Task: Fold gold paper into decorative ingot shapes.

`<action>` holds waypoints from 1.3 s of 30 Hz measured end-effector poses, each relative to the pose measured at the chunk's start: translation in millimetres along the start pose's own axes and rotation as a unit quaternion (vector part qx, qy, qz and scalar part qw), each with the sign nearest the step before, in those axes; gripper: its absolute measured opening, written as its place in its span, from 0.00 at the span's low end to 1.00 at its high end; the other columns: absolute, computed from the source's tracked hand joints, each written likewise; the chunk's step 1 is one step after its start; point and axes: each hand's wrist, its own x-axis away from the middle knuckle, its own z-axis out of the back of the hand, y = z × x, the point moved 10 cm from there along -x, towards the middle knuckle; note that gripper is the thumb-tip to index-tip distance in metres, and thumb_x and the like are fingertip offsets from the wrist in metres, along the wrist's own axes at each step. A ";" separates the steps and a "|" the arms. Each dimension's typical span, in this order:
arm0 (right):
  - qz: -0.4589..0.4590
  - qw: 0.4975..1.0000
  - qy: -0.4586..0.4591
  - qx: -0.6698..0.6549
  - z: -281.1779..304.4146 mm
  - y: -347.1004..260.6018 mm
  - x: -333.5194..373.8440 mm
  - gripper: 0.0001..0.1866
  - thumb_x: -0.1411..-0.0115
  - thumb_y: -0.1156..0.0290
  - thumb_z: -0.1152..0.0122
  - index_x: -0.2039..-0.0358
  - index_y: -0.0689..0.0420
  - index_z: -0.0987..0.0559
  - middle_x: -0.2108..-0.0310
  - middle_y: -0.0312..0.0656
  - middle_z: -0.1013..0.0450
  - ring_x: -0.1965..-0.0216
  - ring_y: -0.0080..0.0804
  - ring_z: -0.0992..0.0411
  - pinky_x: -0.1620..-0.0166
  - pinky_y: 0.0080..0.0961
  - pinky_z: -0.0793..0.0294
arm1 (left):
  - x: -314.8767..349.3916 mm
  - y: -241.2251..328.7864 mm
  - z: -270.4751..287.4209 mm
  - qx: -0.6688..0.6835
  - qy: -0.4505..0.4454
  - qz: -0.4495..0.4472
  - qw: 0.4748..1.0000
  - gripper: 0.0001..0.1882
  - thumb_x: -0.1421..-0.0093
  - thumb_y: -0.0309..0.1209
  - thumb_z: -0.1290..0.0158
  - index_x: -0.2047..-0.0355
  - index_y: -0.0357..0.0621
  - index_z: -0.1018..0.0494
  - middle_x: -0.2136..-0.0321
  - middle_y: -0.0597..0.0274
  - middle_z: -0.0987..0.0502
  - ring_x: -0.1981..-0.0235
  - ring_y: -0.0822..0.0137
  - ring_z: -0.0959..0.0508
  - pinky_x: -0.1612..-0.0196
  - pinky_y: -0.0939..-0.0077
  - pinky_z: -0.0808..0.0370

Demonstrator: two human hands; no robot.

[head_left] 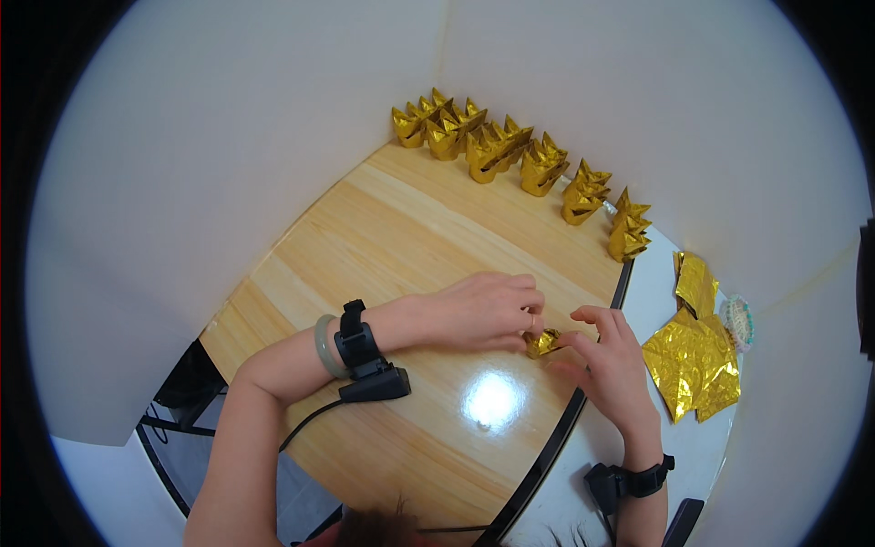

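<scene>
Gold foil piece [544, 344]: long axis roughly left-right, pointing end unclear.

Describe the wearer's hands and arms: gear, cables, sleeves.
Left hand: thin ring; forearm has a pale grey-green bangle, black strap, black box and black cable. Right hand: similar black wrist strap and box, also cabled. No sleeves on either forearm.

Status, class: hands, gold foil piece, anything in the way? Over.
Left hand, right hand: both at small gold foil piece. Foil partly hidden. Nothing seen blocking; folded gold foil shapes farther back.
</scene>
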 end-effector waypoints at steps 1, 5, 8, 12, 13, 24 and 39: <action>0.004 1.000 -0.004 0.020 -0.7 0.2 0.1 0.13 0.58 0.69 0.32 0.69 0.51 0.23 0.59 0.38 0.31 0.55 0.38 0.33 0.58 0.31 0.29 | 0.3 -1.6 -3.1 -0.012 -0.014 0.000 1.000 0.09 0.50 0.35 0.41 0.69 0.49 0.25 0.67 0.64 0.29 0.61 0.62 0.29 0.61 0.69 0.29; 0.006 1.000 0.006 0.013 2.5 0.5 -1.3 0.09 0.56 0.71 0.33 0.71 0.52 0.22 0.63 0.36 0.30 0.58 0.36 0.32 0.60 0.30 0.28 | -1.3 -3.0 -4.9 -0.022 -0.050 0.000 0.999 0.12 0.49 0.35 0.40 0.65 0.49 0.26 0.65 0.63 0.28 0.59 0.61 0.29 0.60 0.68 0.29; -0.023 0.999 0.002 -0.044 -4.1 8.9 2.4 0.06 0.54 0.72 0.35 0.73 0.54 0.22 0.67 0.37 0.29 0.64 0.35 0.30 0.64 0.28 0.28 | -1.3 -7.5 8.9 0.019 0.036 0.028 0.999 0.14 0.49 0.34 0.41 0.62 0.48 0.28 0.64 0.62 0.28 0.59 0.60 0.29 0.60 0.68 0.29; -0.085 0.989 0.065 -0.105 7.9 29.2 2.8 0.04 0.51 0.72 0.36 0.74 0.56 0.22 0.74 0.40 0.30 0.71 0.38 0.29 0.69 0.30 0.28 | 7.9 -54.6 10.8 0.097 0.096 0.205 0.969 0.15 0.49 0.35 0.41 0.64 0.43 0.29 0.67 0.60 0.27 0.60 0.59 0.27 0.60 0.67 0.28; -0.090 0.987 0.090 -0.099 16.0 33.6 1.4 0.04 0.50 0.71 0.36 0.74 0.56 0.22 0.75 0.41 0.30 0.73 0.39 0.29 0.70 0.31 0.29 | 10.5 -66.5 0.3 0.094 0.051 0.238 0.966 0.14 0.48 0.35 0.41 0.65 0.42 0.30 0.68 0.60 0.27 0.62 0.59 0.26 0.61 0.67 0.28; -0.021 0.998 0.058 0.024 16.5 65.4 -108.8 0.06 0.48 0.67 0.38 0.75 0.56 0.21 0.77 0.40 0.27 0.75 0.41 0.28 0.71 0.33 0.29 | 28.5 -95.6 -20.6 0.146 -0.002 0.312 0.939 0.11 0.45 0.37 0.44 0.68 0.44 0.28 0.76 0.65 0.26 0.72 0.64 0.25 0.69 0.72 0.30; -0.095 0.992 0.057 -0.064 -54.7 116.7 -177.0 0.07 0.47 0.71 0.40 0.70 0.61 0.21 0.75 0.49 0.25 0.72 0.44 0.26 0.66 0.34 0.28 | 25.0 -92.3 -22.8 0.129 0.001 0.269 0.954 0.07 0.46 0.35 0.46 0.70 0.47 0.27 0.76 0.67 0.26 0.69 0.64 0.25 0.67 0.67 0.30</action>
